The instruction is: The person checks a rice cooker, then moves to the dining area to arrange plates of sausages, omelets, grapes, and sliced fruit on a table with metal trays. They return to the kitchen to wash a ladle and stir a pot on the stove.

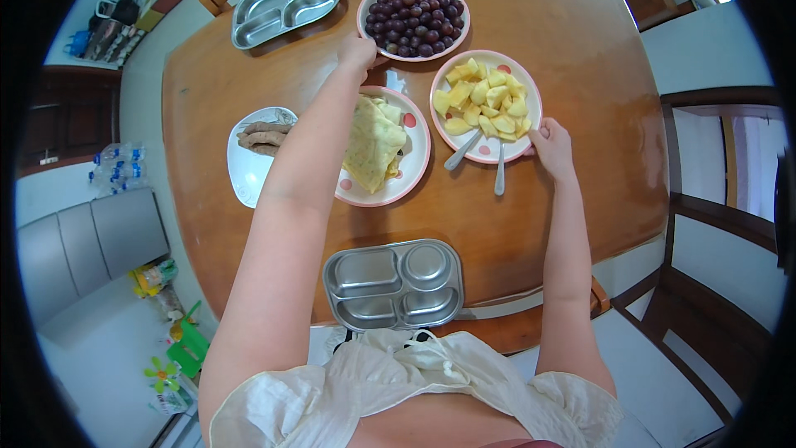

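Observation:
My left hand (357, 57) grips the lower left rim of a bowl of dark grapes (415, 20). At the right, my right hand (552, 146) pinches the rim of a plate (485, 152) of cut yellow fruit pieces (488, 96), thumb on top. Two metal utensils rest on that plate, their handles (500, 174) over its near rim. Below my left hand, flatbreads (376, 143) lie folded on a dotted plate (418, 168), partly behind my forearm. A white dish (249, 171) with brown root-like pieces (264, 138) sits left of it, also partly covered.
One divided steel tray (362, 274) lies at the near table edge; another (286, 3) is at the far left of the wooden table (578, 62). Chair backs stand by the near and far edges. Plastic bottles (118, 168) are on the floor at the left.

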Tool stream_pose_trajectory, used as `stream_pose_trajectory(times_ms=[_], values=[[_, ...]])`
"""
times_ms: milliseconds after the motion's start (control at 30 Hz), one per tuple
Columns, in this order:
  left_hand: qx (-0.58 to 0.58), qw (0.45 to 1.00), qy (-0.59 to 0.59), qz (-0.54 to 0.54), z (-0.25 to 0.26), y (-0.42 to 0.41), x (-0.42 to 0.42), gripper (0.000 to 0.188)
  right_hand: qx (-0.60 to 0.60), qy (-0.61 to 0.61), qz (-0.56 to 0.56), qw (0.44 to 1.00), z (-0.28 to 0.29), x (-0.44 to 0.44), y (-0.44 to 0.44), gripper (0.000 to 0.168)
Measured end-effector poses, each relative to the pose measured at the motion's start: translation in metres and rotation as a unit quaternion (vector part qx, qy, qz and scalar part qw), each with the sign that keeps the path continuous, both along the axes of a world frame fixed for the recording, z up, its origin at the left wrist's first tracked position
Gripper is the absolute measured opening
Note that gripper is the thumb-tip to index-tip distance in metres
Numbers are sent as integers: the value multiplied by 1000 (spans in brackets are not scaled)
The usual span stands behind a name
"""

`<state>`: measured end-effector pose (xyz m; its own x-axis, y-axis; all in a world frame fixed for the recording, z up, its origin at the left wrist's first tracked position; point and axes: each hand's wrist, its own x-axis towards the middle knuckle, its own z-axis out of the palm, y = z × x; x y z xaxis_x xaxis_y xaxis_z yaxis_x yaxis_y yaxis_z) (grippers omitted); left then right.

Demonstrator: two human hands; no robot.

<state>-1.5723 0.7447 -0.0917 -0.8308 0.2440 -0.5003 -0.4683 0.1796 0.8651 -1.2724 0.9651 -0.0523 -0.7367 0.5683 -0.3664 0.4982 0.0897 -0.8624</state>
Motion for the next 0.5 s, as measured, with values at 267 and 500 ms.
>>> stream_pose_trajectory(times_ms=[267,500], values=[[-38,999,6,-33,8,1,1,18,-68,15,-107,992,3,44,-55,9],[-72,993,-12,-96,13,17,-9,15,-102,12,-157,982,10,59,-75,8]])
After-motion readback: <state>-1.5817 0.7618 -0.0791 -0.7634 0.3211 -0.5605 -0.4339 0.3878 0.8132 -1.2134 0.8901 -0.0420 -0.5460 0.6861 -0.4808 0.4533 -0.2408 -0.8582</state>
